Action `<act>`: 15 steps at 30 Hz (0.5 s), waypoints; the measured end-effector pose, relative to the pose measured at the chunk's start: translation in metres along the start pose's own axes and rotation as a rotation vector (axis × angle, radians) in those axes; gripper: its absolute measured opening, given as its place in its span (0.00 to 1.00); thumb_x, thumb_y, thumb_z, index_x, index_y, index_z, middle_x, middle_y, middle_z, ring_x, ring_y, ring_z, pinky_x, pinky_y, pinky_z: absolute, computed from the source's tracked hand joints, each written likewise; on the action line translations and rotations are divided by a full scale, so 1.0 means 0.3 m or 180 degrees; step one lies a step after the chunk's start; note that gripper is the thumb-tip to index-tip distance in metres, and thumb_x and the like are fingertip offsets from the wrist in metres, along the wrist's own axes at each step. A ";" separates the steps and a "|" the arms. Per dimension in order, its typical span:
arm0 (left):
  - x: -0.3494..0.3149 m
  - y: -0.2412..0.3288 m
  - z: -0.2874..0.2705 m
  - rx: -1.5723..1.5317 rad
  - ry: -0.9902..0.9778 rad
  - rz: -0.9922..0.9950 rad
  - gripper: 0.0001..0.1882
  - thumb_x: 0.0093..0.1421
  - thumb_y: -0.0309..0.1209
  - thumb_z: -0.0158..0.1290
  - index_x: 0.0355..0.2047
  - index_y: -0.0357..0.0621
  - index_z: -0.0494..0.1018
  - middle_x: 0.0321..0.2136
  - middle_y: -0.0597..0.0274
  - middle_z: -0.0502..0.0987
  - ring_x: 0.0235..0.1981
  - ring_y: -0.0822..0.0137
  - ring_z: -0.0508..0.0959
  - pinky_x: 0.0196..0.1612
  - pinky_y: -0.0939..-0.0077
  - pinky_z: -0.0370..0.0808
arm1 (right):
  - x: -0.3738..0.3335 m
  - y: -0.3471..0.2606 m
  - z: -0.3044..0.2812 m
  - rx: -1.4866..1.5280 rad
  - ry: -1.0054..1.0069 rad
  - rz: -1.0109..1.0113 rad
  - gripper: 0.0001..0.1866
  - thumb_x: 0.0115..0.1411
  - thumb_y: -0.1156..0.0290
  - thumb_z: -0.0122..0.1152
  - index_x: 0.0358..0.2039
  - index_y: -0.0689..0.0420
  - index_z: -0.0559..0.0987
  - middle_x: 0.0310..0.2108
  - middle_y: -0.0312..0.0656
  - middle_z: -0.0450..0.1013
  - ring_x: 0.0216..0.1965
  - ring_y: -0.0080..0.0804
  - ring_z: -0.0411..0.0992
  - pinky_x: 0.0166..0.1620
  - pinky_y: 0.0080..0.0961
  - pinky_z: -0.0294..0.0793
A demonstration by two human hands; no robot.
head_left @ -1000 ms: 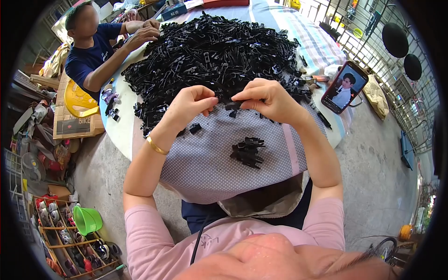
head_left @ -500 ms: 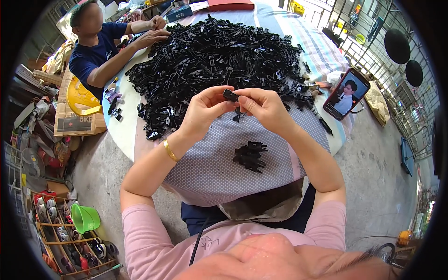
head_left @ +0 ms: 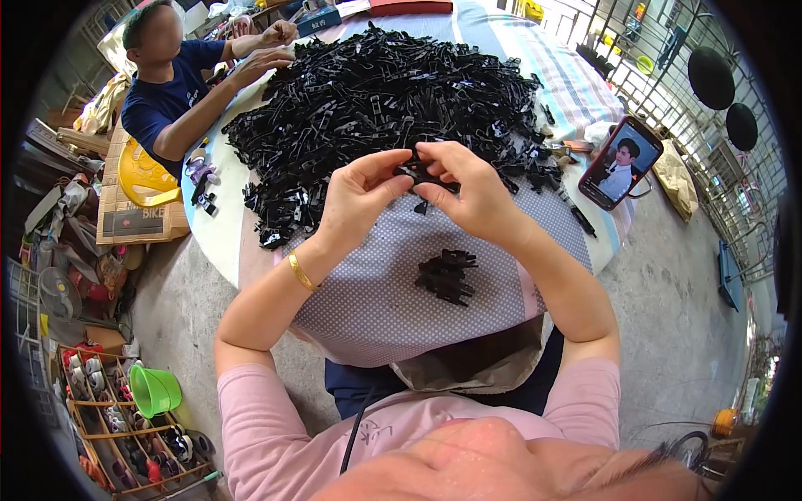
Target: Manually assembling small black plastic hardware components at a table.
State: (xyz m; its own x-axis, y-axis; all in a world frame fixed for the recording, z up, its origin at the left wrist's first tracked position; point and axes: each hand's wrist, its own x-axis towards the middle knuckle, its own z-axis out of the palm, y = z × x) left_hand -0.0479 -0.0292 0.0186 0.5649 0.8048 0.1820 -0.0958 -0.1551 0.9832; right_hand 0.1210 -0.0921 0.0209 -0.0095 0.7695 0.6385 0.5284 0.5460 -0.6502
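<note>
Above the bench's (head_left: 251, 267) near edge, left hand (head_left: 355, 200) and right hand (head_left: 472, 192) pinch one black clip (head_left: 422, 173), beside the pile (head_left: 376, 92).

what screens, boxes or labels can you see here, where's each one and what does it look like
Phone: propped at the table's right edge, red case, lit screen showing a person.
Cardboard box: on the floor left of the table, flat, brown, dark print on its side.
Dark box: far table edge, rectangular, details unclear.

The small black part (head_left: 420, 174) is mostly hidden by the fingertips of left hand (head_left: 357, 200) and right hand (head_left: 473, 194); its shape is indeterminate.
</note>
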 end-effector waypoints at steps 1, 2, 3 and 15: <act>-0.002 -0.004 0.000 -0.0013 -0.0044 0.0105 0.19 0.52 0.19 0.55 0.46 0.35 0.71 0.37 0.60 0.76 0.37 0.76 0.75 0.41 0.84 0.74 | 0.000 0.009 -0.006 -0.0001 0.0003 0.0001 0.16 0.50 0.71 0.63 0.38 0.64 0.75 0.30 0.45 0.73 0.31 0.36 0.73 0.35 0.26 0.73; -0.005 -0.006 0.000 -0.0026 -0.0089 0.0210 0.19 0.52 0.18 0.55 0.46 0.36 0.70 0.37 0.60 0.76 0.37 0.76 0.75 0.42 0.84 0.74 | -0.001 0.018 -0.017 0.0048 -0.0269 0.0028 0.15 0.50 0.72 0.63 0.38 0.64 0.75 0.30 0.46 0.73 0.31 0.36 0.73 0.35 0.25 0.73; -0.009 -0.003 0.002 -0.0027 -0.0093 0.0210 0.19 0.52 0.18 0.55 0.46 0.36 0.70 0.37 0.60 0.76 0.37 0.76 0.75 0.42 0.84 0.74 | -0.001 0.023 -0.025 0.0097 -0.0540 0.0055 0.15 0.50 0.72 0.63 0.38 0.65 0.75 0.31 0.47 0.73 0.31 0.35 0.73 0.34 0.25 0.73; -0.036 0.026 0.019 -0.0006 -0.1042 -0.0208 0.14 0.53 0.18 0.53 0.41 0.33 0.68 0.36 0.62 0.74 0.37 0.76 0.74 0.43 0.83 0.73 | 0.053 0.048 -0.192 0.0801 -0.1002 0.1287 0.13 0.55 0.65 0.59 0.33 0.63 0.79 0.20 0.36 0.74 0.24 0.18 0.70 0.29 0.16 0.70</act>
State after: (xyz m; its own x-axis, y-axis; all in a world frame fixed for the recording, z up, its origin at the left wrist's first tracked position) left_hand -0.0500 -0.0425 0.0242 0.8031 0.5863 0.1058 -0.0521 -0.1078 0.9928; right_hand 0.1773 -0.0910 0.0455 -0.1214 0.9742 0.1900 0.3243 0.2199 -0.9200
